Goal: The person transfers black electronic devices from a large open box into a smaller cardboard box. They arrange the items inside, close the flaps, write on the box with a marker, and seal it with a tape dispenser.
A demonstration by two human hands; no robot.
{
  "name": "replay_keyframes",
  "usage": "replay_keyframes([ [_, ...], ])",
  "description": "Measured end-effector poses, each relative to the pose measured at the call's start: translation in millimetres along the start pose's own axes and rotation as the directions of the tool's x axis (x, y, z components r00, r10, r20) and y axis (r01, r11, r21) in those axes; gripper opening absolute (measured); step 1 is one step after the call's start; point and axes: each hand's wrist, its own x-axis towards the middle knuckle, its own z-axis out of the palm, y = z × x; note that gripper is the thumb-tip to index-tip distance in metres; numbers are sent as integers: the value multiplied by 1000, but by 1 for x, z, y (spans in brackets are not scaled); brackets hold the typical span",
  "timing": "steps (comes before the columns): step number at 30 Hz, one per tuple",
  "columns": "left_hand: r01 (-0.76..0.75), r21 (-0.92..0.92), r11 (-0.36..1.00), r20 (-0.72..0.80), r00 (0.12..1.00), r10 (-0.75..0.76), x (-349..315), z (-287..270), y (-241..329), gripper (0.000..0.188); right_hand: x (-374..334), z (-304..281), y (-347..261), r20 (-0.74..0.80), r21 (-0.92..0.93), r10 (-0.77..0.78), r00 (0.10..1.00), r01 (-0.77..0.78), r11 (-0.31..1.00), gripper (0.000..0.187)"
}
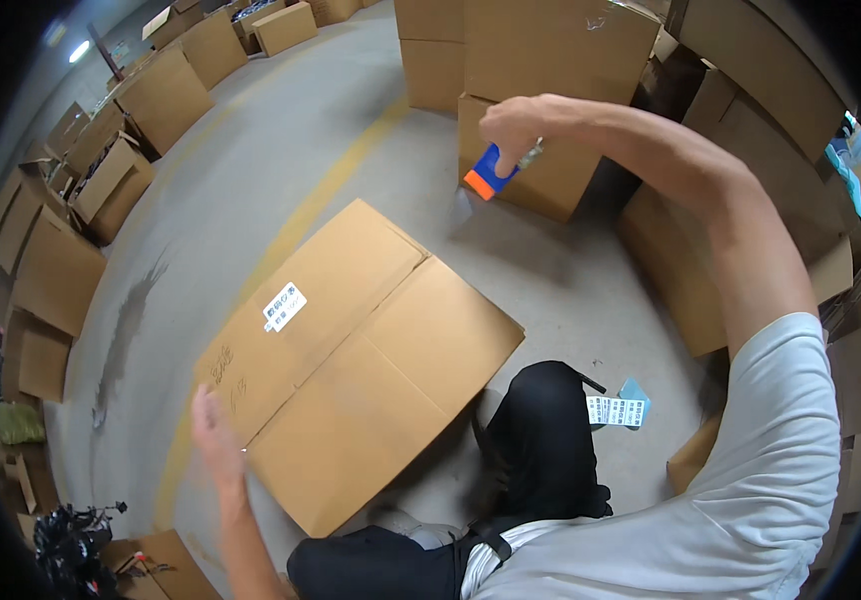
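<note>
A large closed cardboard box (381, 345) lies on the floor in front of me, its top flaps meeting along a middle seam. It bears a white label (285, 306) and some handwriting. My left hand (216, 430) is at the box's left edge, fingers stretched along its side and slightly blurred; contact is hard to judge. Beyond the box's far right corner, my right hand (514, 128) is raised, closed around a blue and orange tape dispenser (491, 172). What looks like clear tape shows faintly under its orange end.
Near my knee a sheet of white labels (619, 410) lies on the floor by a black pen-like stick (593, 384). Stacked cartons (551, 50) stand ahead, with more cartons (686, 270) at the right. Open cartons (116, 185) line the left, beyond a yellow floor line (326, 190).
</note>
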Motion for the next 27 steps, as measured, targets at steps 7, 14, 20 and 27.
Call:
replay_keyframes([
  [7,-710,31,704,475,630,614,35,224,124,65,59,67,-1,47,32,-2,999,1,999,49],
  [14,-845,74,529,562,474,678,72,323,131,38,144,169,-118,-58,237,-228,972,235,943,37],
  [20,-859,75,506,545,460,701,75,357,166,42,83,329,-123,41,495,158,987,-157,854,47],
  [27,-332,-453,828,177,877,448,27,335,128,49,-49,239,-89,-7,991,551,834,-65,112,46],
])
